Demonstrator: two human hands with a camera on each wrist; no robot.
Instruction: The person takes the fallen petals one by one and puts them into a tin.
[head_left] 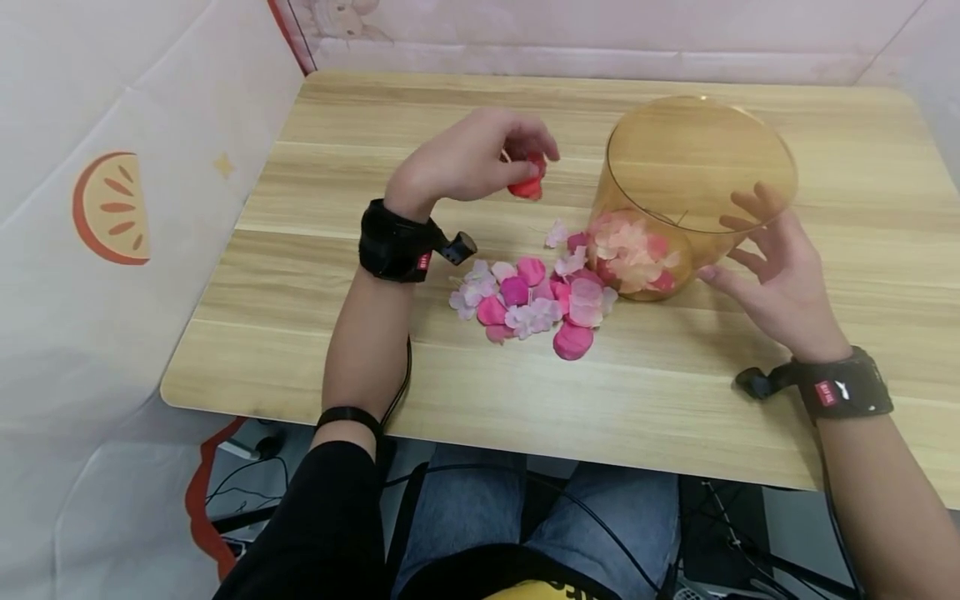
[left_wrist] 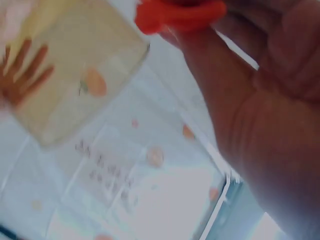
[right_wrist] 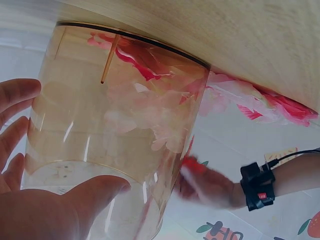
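A red petal [head_left: 527,185], just above centre of the frame, is pinched by the left hand [head_left: 468,158] beside the amber cup [head_left: 693,179]; the right hand [head_left: 776,275], fingers spread, steadies the cup, which should be held still; loose petals [head_left: 536,300] lie on the desk [head_left: 300,333]

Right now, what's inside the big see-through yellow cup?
Inside the amber cup lie pink and peach petals, heaped at the bottom. More petals lie outside on the table. The heap hides whatever might be beneath it.
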